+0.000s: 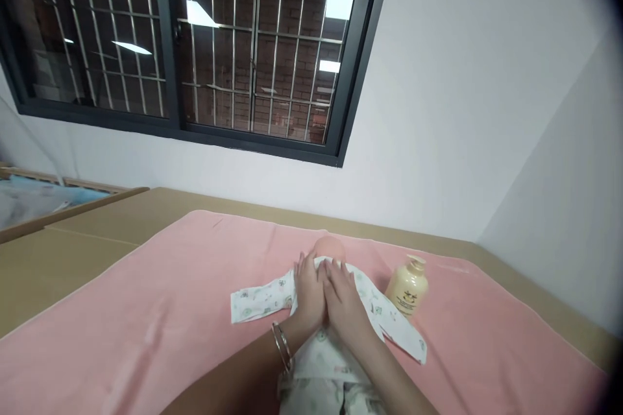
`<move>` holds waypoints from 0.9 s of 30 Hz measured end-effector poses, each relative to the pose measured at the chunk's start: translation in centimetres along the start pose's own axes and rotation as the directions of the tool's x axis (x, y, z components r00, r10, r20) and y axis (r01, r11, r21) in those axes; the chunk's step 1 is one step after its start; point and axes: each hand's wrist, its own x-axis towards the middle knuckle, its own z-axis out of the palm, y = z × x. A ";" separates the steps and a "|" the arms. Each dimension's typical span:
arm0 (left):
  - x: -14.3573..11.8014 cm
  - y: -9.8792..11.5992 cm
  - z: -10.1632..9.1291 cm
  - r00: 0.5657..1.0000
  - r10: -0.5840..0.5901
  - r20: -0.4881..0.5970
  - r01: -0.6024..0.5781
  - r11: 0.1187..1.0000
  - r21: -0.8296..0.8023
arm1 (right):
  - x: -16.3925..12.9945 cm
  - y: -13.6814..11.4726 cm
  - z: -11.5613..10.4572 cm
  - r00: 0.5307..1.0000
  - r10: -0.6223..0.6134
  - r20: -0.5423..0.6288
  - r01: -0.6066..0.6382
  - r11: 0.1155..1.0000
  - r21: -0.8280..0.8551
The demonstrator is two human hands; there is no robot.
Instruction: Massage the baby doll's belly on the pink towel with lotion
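Observation:
What looks like a baby doll's head point(329, 248), round and pinkish, shows just beyond my hands. Below it lies a white baby top point(263, 301) with a small green print, its sleeves spread to both sides. My left hand point(310, 292), with silver bangles point(282, 345) on its wrist, rests flat on the chest of the top. Beside it lies my right hand point(344, 298), also flat, fingers stretched and pointing toward the head. The two hands touch along their inner edges and hide the middle of the top. Printed bottoms point(311, 397) show between my forearms.
A cream pump bottle point(409, 285) stands to the right, near one sleeve. Under everything spreads a pink blanket point(160, 298) on a tan padded surface point(107, 217). Behind are a white wall point(428, 97) and a barred window point(257, 45). A wood-edged bed point(53, 201) sits far left.

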 end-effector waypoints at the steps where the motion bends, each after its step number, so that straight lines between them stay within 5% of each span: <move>1: 0.7 -1.2 -0.1 0.995 0.074 -0.072 -0.069 0.995 0.074 | 0.7 0.8 0.4 0.998 0.005 0.064 -0.003 0.999 -0.038; 8: 3.0 -6.3 -0.6 0.940 0.321 -0.116 -0.289 0.929 0.231 | 2.7 4.8 -0.2 0.962 -0.241 0.127 0.242 0.970 0.010; 14: 3.1 -7.0 -0.9 0.919 0.391 -0.046 -0.338 0.843 0.418 | 3.2 8.2 0.2 0.984 -0.177 -0.007 0.177 0.984 0.011; 22: 4.1 -7.4 -2.4 0.910 0.402 0.104 -0.406 0.807 0.430 | 1.3 5.7 0.2 0.995 0.060 0.074 -0.023 0.904 -0.427; 27: 4.8 -8.7 -2.9 0.866 0.487 0.112 -0.474 0.728 0.495 | 0.0 4.0 0.6 0.972 -0.141 0.189 0.210 0.884 -0.418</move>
